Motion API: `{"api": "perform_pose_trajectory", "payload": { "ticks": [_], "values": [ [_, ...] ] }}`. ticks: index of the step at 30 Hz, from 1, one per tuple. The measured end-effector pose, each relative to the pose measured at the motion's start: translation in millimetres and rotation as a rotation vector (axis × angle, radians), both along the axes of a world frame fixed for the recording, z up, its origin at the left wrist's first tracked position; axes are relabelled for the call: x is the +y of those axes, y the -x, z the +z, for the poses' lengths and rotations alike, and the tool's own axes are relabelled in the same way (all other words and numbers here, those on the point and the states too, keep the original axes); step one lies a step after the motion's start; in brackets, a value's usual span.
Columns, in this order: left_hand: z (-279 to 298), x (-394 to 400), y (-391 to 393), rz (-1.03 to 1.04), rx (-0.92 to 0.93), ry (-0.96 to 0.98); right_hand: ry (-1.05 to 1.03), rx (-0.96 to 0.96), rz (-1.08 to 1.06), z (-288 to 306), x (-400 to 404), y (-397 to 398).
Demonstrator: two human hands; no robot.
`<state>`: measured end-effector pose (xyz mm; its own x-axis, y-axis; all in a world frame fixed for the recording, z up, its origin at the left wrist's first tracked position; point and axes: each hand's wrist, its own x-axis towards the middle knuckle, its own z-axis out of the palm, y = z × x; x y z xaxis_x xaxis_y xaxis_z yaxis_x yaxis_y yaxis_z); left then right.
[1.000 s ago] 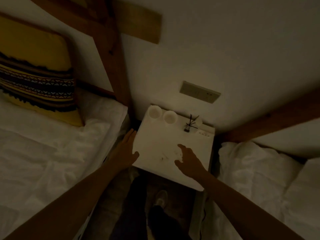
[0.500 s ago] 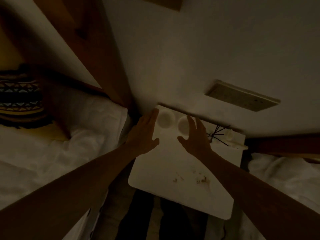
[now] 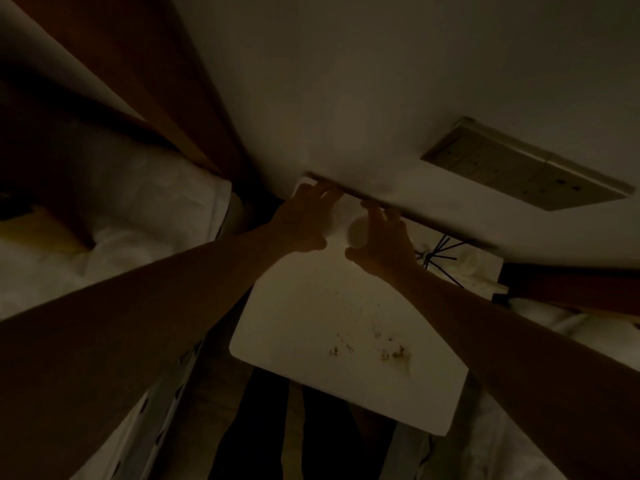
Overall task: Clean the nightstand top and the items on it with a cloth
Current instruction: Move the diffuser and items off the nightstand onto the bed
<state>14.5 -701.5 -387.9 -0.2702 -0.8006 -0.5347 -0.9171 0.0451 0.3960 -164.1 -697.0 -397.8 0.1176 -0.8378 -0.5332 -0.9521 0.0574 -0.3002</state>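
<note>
The white nightstand top [image 3: 311,306] sits between two beds, with brown crumbs and a smear [image 3: 388,351] near its front right. At its back edge by the wall, my left hand [image 3: 304,223] lies over the left white cup, which is hidden beneath it. My right hand [image 3: 384,244] arches over the right white cup [image 3: 358,232], fingers spread behind it and thumb in front; contact is unclear in the dark. A small holder with dark sticks [image 3: 440,252] stands at the back right. No cloth is in view.
A switch panel [image 3: 526,168] is on the wall above the nightstand. White bedding [image 3: 145,209] lies to the left beside a wooden post [image 3: 194,98], and another bed [image 3: 588,337] is to the right. My dark-trousered legs [image 3: 263,427] stand before the nightstand.
The view has moved closer to the nightstand. Both hands have advanced from its middle to the two cups at the back edge.
</note>
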Motion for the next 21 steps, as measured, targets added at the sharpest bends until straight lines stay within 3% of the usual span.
{"api": "perform_pose_trajectory", "payload": {
  "ticks": [5, 10, 18, 21],
  "values": [
    [16.3, 11.2, -6.3, 0.045, -0.092, 0.036, 0.004, 0.021, 0.069, 11.2, -4.9, -1.1],
    [42.5, 40.5, -46.3, 0.246, -0.097, 0.042, -0.010, -0.072, 0.201, 45.3, -16.0, -22.0],
    [85.2, 145.5, -138.2, 0.611, -0.160, 0.114, 0.044, -0.148, 0.577, 101.2, -4.7, -128.8],
    [89.8, 190.2, -172.0, 0.758, -0.181, 0.109, -0.027, -0.191, 0.691, 112.6, 11.8, -176.5]
  ]
}}
